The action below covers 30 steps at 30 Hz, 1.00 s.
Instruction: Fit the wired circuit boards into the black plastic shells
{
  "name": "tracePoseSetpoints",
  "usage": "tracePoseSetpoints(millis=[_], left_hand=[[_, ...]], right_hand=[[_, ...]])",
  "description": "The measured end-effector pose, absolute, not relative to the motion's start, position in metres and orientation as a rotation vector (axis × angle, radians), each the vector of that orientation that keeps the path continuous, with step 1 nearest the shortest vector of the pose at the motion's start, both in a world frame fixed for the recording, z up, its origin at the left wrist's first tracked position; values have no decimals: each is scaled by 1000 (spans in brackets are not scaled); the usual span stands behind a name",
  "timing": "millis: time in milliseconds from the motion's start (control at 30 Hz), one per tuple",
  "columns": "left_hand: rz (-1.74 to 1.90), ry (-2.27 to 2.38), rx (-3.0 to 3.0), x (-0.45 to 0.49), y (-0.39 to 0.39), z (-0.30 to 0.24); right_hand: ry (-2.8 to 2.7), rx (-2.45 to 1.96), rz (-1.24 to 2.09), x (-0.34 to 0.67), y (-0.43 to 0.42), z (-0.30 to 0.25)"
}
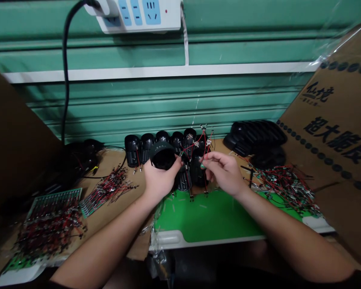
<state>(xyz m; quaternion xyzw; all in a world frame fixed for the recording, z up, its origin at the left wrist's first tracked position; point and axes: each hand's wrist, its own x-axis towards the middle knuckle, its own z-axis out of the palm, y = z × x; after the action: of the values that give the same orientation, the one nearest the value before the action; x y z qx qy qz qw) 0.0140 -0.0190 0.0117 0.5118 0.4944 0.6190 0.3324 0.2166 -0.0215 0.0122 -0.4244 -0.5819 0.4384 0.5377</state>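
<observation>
My left hand [159, 181] is wrapped round a black round plastic housing [160, 148], its dark hollow opening tilted toward me. At the left thumb tip a small green piece [181, 153] shows; I cannot tell whether it is fixed to the housing. To the right, my right hand [225, 172] pinches a small green circuit board [202, 165] between thumb and fingers. Thin red and black wires [205, 140] with small connectors rise from around that hand. Behind both hands stand several black plastic housings [132, 149] in rows, some with wires hanging out.
Wired circuit boards [52, 224] are heaped at left, beside another wired panel [105, 188]. Loose wired boards [289, 188] lie at right, before stacked black shells [255, 138]. A green board [210, 218] lies in front. Cardboard [333, 132] flanks the right; a power strip [141, 16] hangs above.
</observation>
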Motion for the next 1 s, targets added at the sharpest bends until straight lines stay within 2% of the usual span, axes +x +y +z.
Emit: tracePoseSetpoints(millis=[500, 833, 933, 1000], left_hand=[[1655, 1332, 1367, 11, -17, 12], [1545, 1297, 1677, 1, -24, -1], [1579, 1344, 1563, 6, -23, 6], [1620, 1335, 1435, 9, -21, 12]], right_hand=[[-1304, -970, 993, 218, -20, 12], [-1352, -979, 1076, 216, -22, 9], [-1457, -1013, 964, 220, -19, 7], [-1584, -1046, 750, 225, -17, 6]])
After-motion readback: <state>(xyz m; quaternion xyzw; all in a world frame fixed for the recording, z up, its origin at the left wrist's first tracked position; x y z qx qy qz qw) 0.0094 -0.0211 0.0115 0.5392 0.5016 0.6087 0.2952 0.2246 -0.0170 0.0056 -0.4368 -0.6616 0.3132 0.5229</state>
